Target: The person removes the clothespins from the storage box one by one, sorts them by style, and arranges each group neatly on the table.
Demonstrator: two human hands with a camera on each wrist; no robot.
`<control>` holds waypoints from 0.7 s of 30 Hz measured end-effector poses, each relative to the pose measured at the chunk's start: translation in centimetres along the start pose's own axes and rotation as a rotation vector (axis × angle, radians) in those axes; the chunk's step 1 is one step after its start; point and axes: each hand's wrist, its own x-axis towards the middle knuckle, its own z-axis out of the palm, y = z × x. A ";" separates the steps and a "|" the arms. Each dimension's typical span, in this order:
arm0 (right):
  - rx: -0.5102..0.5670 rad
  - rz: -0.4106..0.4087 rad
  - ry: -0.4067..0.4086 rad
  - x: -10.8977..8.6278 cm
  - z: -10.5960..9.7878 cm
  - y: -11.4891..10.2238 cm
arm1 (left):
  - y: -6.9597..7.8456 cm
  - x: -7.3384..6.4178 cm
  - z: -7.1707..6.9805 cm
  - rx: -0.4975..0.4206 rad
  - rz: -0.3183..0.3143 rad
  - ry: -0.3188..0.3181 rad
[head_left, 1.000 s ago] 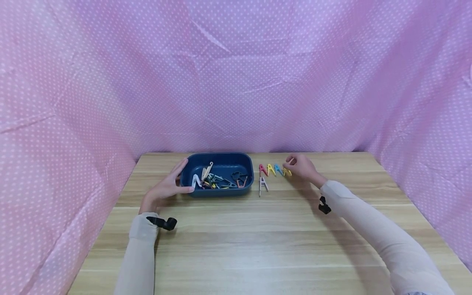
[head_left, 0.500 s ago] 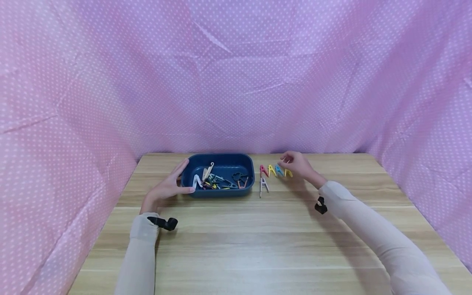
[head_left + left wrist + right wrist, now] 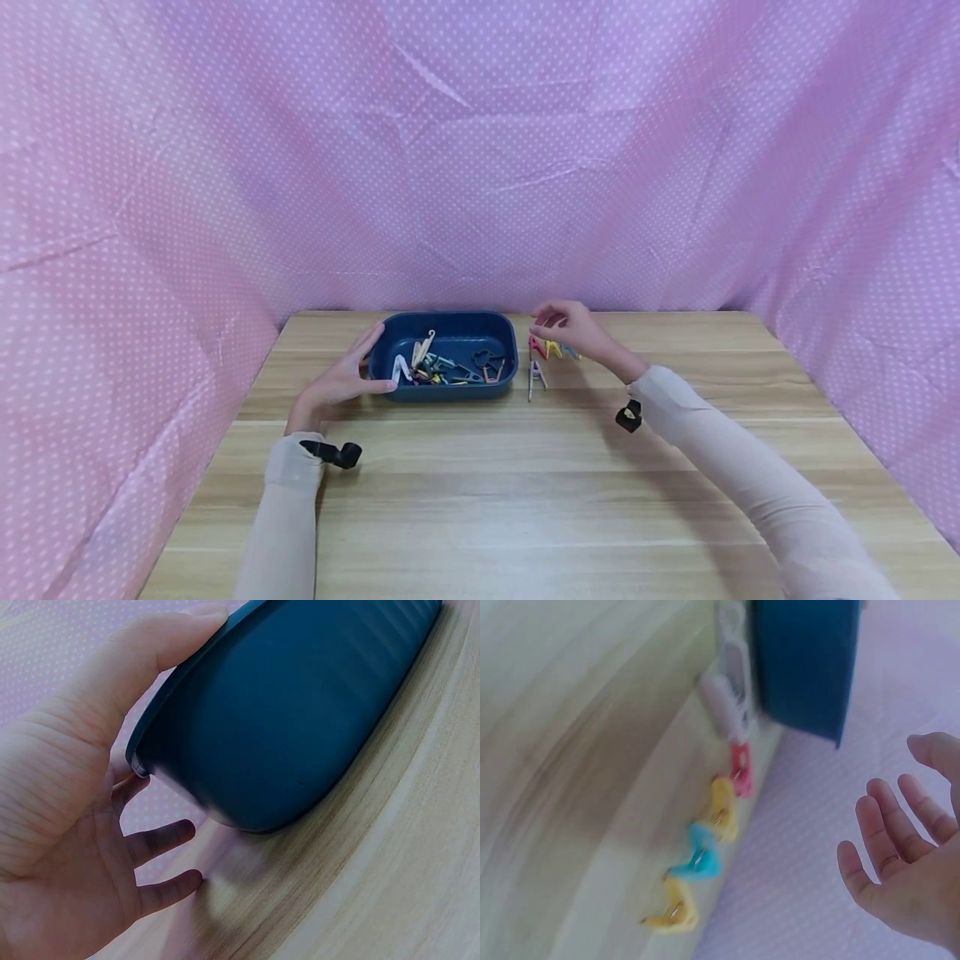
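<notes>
Clips point(image 3: 431, 367) inside dark blue bin point(image 3: 468, 348), left hand point(image 3: 341, 383) against it

Downward head and close wrist views share the tub point(image 3: 270, 727).

Mid-frame, a dark-blue rectangular plastic tub point(image 3: 450, 395) upright, assorted clips point(image 3: 436, 378) jumbled inside; in the right-wrist view, four plastic pegs point(image 3: 699, 859), red, yellow, blue, yellow, slant toward lower left!
</notes>
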 end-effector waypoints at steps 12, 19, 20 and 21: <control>0.094 -0.065 -0.072 1.2 2.3 -2.9 | 0.2 0.1 0.1 0.022 0.038 -0.002; 0.089 -0.152 -0.170 2.1 4.4 -4.1 | 0.1 0.1 0.0 0.015 0.034 -0.003; 0.080 -0.161 -0.187 2.2 4.7 -4.2 | 0.1 0.0 0.0 0.013 0.032 -0.003; 0.068 -0.162 -0.202 2.3 5.0 -4.4 | 0.1 0.0 0.1 0.010 0.031 -0.004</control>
